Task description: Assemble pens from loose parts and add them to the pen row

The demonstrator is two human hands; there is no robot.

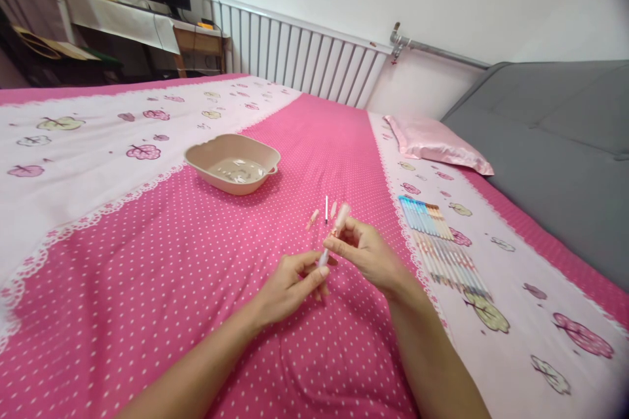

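Seated at a bed [162,288] spread with a pink polka-dot cover, a person holds a pale pink pen [335,230] just above the bedspread, tilted away from the body. The left hand [295,283] pinches the pen's near tip between thumb and fingers; the right hand [367,253] grips the barrel at its middle with its fingertips. Just beyond the hands, small pen parts [312,218] and a thin white refill [326,201] lie loose on the cover. A row of pens [445,247] lies side by side to the right, on the pale border. Farther back to the left sits a beige plastic basin [260,183], with a pink pillow [435,143] near a grey sofa [555,163].
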